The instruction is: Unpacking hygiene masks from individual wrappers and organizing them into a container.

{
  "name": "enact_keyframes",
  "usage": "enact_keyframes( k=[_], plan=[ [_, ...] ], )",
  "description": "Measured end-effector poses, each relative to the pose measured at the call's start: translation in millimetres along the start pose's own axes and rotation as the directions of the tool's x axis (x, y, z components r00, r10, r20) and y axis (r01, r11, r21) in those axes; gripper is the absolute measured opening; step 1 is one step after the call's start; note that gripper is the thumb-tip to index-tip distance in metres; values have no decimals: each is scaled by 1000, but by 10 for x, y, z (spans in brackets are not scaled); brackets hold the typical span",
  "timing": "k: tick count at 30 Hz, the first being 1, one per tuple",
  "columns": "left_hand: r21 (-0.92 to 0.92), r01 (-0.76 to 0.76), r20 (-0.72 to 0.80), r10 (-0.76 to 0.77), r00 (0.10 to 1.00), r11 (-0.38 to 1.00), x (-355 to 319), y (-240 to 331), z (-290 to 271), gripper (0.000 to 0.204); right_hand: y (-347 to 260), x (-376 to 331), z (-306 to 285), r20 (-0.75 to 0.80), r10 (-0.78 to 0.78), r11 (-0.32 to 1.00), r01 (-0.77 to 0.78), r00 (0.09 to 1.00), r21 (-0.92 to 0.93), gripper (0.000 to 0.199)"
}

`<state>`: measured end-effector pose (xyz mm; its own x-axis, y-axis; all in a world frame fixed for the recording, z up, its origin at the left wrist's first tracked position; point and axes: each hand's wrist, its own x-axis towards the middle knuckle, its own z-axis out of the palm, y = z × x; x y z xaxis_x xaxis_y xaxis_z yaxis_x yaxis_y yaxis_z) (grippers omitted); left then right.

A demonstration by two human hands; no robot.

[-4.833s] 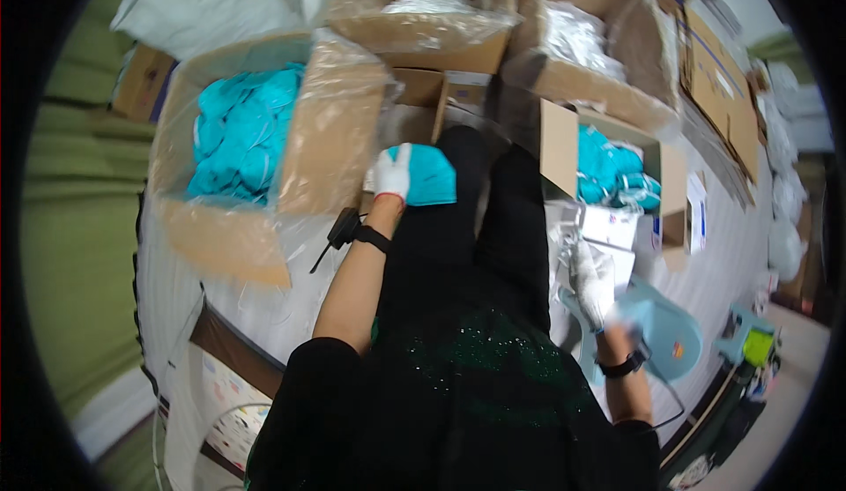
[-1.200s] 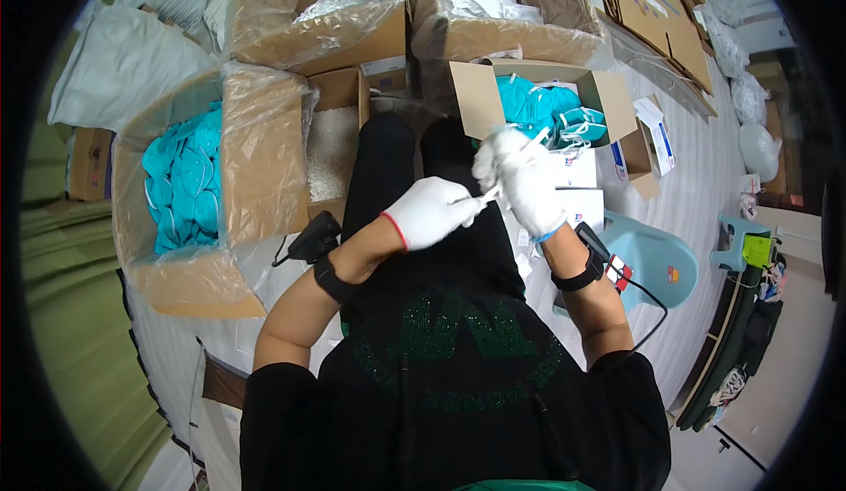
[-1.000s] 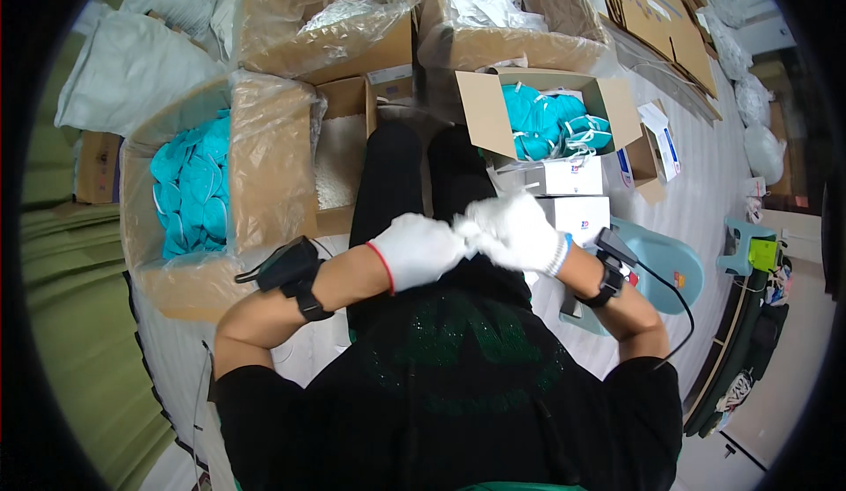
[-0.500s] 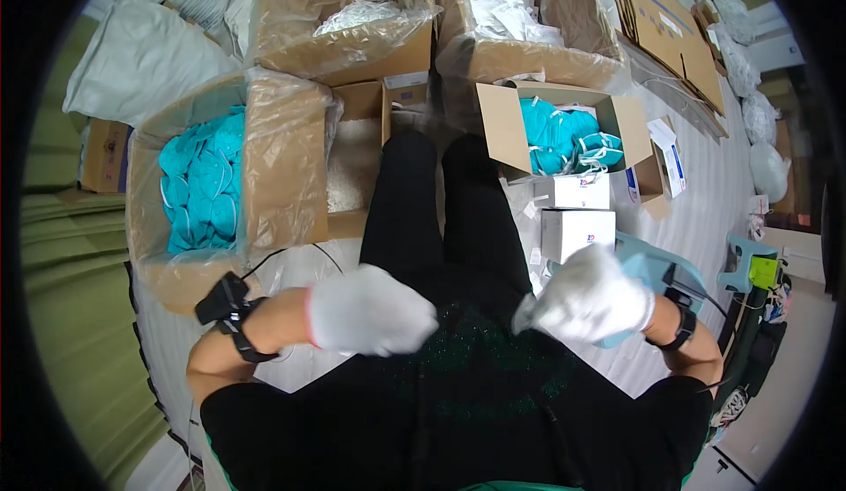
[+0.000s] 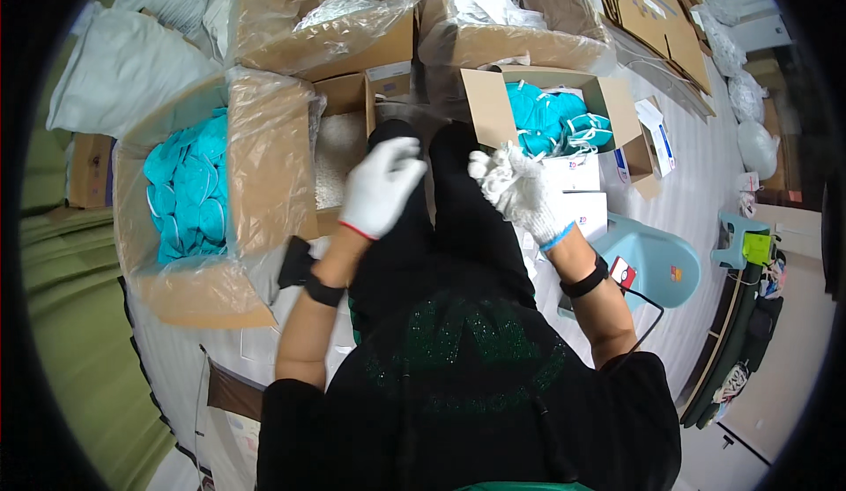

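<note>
Both my hands wear white knitted gloves and are raised over my black-trousered thighs. My left hand point(image 5: 383, 187), with a red cuff edge, is open above my left thigh, its thumb and fingers parted and nothing visible between them. Across from it, my right hand point(image 5: 522, 193), blue at the cuff, has curled fingers; whether anything is inside them is hidden. It is nearest to an open carton point(image 5: 489, 107) of teal cup-shaped face masks point(image 5: 546, 116) with white straps. More teal masks point(image 5: 189, 182) fill a plastic-lined carton point(image 5: 278, 156) on my left.
Two plastic-lined cartons at the back hold clear packets point(image 5: 339, 11) and white packets point(image 5: 493, 2). Small white boxes point(image 5: 585, 209) are stacked below the mask carton. A light-blue plastic stool point(image 5: 656, 262) stands to my right. Flattened cardboard point(image 5: 656, 19) leans at the back right.
Both hands have moved forward, away from my torso and over my thighs. The left hand's fingers have parted. My view has shifted slightly, and more of the blue stool shows.
</note>
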<state>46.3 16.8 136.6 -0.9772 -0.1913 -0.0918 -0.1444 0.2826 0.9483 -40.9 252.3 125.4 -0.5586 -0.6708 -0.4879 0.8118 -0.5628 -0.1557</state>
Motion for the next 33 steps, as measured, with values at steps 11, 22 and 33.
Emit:
enact_keyframes(
  k=[11,22,33],
  plan=[
    [-28,-30,-228,23,973,999,210,-517,780,16,571,194,413,245,11,996,10,970,-85,64],
    [-826,411,5,-724,690,386,979,-832,26,33,577,-160,-412,166,189,980,-176,968,-94,40],
    [-956,-178,-215,-144,966,233,2665,-1144,-1855,94,283,-480,-465,-120,-127,925,74,985,-372,33]
  ],
)
